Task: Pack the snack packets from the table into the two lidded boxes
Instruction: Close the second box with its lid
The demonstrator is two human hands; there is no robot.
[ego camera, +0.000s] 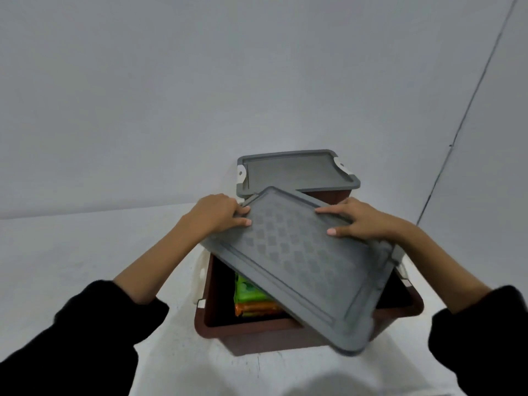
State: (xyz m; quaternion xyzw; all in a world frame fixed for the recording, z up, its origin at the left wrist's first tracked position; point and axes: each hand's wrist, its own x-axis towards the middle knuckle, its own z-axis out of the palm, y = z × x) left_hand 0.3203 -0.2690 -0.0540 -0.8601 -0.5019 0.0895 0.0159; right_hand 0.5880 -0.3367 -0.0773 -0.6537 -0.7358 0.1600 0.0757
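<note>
A brown box (217, 331) stands on the white table in front of me, with green and orange snack packets (251, 298) lying inside it. A grey patterned lid (300, 261) is tilted askew over this box and covers its right part. My left hand (220, 214) grips the lid's far left corner. On the far right edge of the lid, my right hand (357, 221) holds on with spread fingers. Behind it, a second brown box (340, 194) stands with its grey lid (294, 171) on, white latches at both ends.
The white table (85, 252) runs up to a plain grey wall (200, 81) just behind the boxes. A white latch (201, 272) hangs on the near box's left side. Bare tabletop lies to the left of the boxes.
</note>
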